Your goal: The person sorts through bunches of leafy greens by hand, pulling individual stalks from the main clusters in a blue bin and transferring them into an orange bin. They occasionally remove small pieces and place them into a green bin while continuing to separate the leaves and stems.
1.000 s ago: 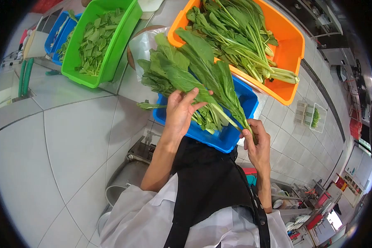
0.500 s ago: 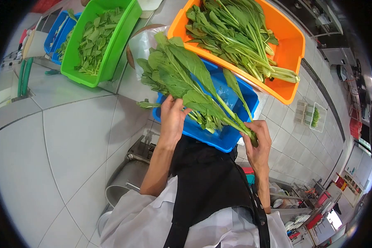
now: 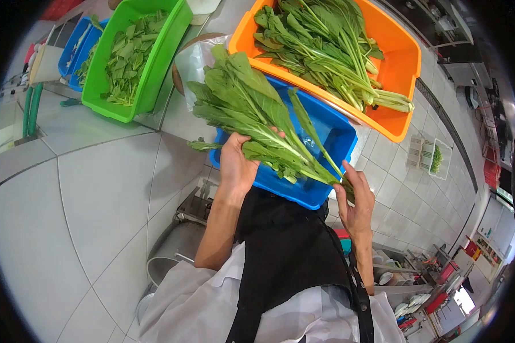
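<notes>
A bunch of long-stemmed leafy greens [image 3: 257, 114] lies across both hands, its leaves to the upper left and its stem ends to the lower right. My left hand [image 3: 238, 163] is wrapped round the bunch from below, with fingertips showing on its far side. Near the base, my right hand [image 3: 357, 197] closes on the stem ends; its index finger is raised beside a loose stalk. Directly under the bunch sits a blue tub [image 3: 320, 197] with some cut green pieces in it. A clear plastic bag [image 3: 194, 66] lies beneath the leaf tips.
Behind the blue tub an orange tub [image 3: 400, 74] holds whole greens. At the upper left stands a green tub [image 3: 154, 74] of cut leaves, beside a smaller blue container [image 3: 77, 54]. Green-handled tools [image 3: 33, 108] rest at the far left. A white basket [image 3: 440, 160] is on the tiled floor.
My left hand has turned from pinching at the top to cradling the bunch from underneath. The leaves have spread slightly, and the right hand's index finger has lifted.
</notes>
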`<control>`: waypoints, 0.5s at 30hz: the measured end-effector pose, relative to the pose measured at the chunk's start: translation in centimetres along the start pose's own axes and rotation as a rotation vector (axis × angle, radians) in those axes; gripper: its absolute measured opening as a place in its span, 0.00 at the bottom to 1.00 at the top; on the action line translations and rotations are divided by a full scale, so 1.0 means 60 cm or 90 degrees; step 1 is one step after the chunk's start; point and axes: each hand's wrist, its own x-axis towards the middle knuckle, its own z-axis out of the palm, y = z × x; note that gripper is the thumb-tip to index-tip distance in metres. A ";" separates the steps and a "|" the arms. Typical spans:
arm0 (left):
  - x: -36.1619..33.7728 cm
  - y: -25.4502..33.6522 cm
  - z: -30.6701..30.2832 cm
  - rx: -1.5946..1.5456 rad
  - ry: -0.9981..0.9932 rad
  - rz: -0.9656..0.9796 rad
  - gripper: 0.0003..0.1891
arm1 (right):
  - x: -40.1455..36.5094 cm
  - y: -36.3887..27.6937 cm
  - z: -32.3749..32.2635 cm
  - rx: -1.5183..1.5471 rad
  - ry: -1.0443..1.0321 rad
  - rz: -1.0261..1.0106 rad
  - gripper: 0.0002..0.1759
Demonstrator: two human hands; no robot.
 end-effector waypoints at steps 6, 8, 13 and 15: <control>-0.004 0.007 0.002 -0.007 -0.022 0.015 0.21 | 0.005 0.004 0.003 0.010 -0.017 -0.031 0.16; -0.007 0.011 0.013 -0.036 -0.051 0.026 0.20 | 0.007 0.003 0.003 0.015 -0.008 -0.035 0.15; 0.006 0.001 0.002 0.148 0.066 0.106 0.17 | 0.008 0.007 0.005 0.035 -0.002 0.005 0.11; 0.011 -0.001 -0.011 0.121 0.077 0.114 0.17 | 0.008 0.008 0.006 0.040 0.005 0.013 0.10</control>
